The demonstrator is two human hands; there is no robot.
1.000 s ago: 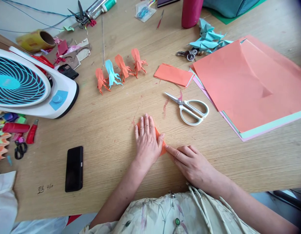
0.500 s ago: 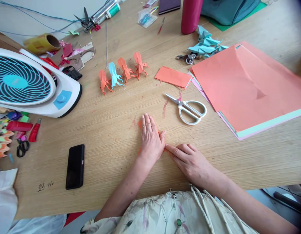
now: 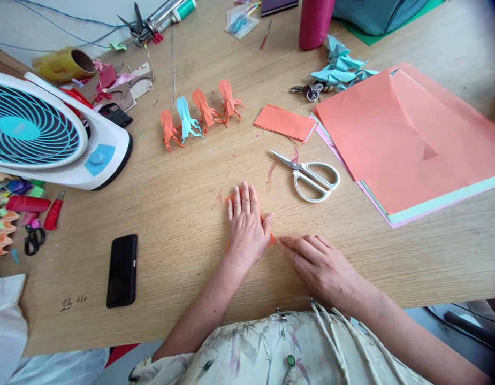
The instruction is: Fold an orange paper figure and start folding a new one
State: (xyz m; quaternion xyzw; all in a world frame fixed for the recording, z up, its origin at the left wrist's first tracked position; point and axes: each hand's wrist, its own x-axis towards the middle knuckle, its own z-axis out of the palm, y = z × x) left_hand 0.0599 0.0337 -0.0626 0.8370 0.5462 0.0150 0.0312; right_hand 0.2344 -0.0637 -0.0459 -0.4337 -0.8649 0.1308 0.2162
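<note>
Since the earlier frame the left hand [image 3: 246, 227] has slid slightly farther up the orange paper [image 3: 271, 239], fingers flat and together, pinning it to the bench [image 3: 183, 224]. The right hand [image 3: 319, 264] presses its near-right corner with extended fingers. Light, thin and easily creased, the paper seems to run near-right to far-left; best held by its edges.

Your left hand [image 3: 245, 224] lies flat on the folded paper [image 3: 272, 239], and your right hand [image 3: 321, 264] sits just right of it, fingertips touching the paper's corner. Beyond them lie the scissors [image 3: 309, 174] — further back, a row of origami figures [image 3: 199, 113]. The paper stack [image 3: 411, 139] lies to your right, the fan [image 3: 50, 133] far left, the phone [image 3: 122, 270] at near left.
</note>
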